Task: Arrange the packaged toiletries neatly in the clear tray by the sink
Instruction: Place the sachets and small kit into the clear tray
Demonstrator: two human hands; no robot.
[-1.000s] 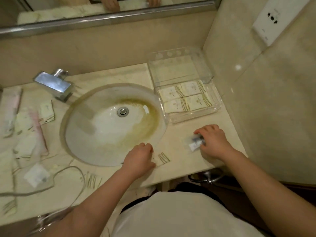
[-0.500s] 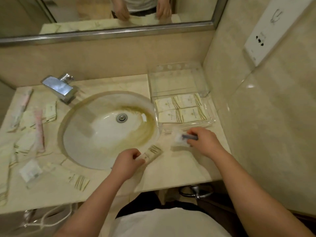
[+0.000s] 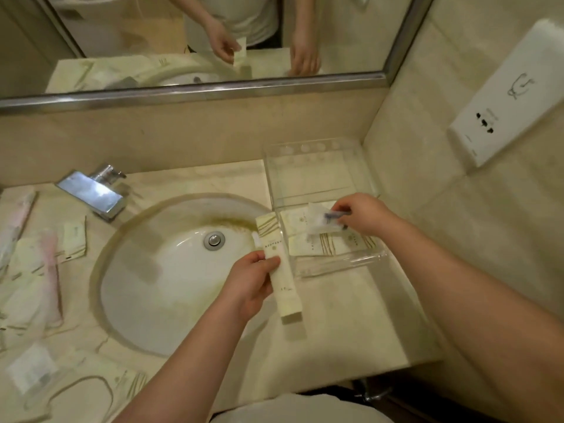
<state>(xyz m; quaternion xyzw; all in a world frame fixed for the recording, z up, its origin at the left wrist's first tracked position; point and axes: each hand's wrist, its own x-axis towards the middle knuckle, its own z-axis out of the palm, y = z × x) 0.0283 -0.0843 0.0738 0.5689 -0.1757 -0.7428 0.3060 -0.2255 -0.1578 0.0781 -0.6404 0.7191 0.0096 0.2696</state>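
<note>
At frame centre, the left hand point(image 3: 250, 285) grips a long cream box point(image 3: 277, 264) beside the sink point(image 3: 171, 270); the right hand point(image 3: 363, 213) pinches a clear sachet point(image 3: 323, 219) over the clear tray point(image 3: 338, 264), centre right, holding flat packets point(image 3: 332, 242).

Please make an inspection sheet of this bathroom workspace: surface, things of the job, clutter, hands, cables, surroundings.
Surface: pale marble counter around a stained sink.
Job's things: clear tray by the side wall, flat packets in its near section; far section bare.
Clutter: loose packets, blurred, left of the sink.
Hands: left hand holds a long cream box; right hand holds a clear sachet over the tray.
Cables: white cord at the near left.
Surroundings: chrome tap, mirror, wall socket.
</note>
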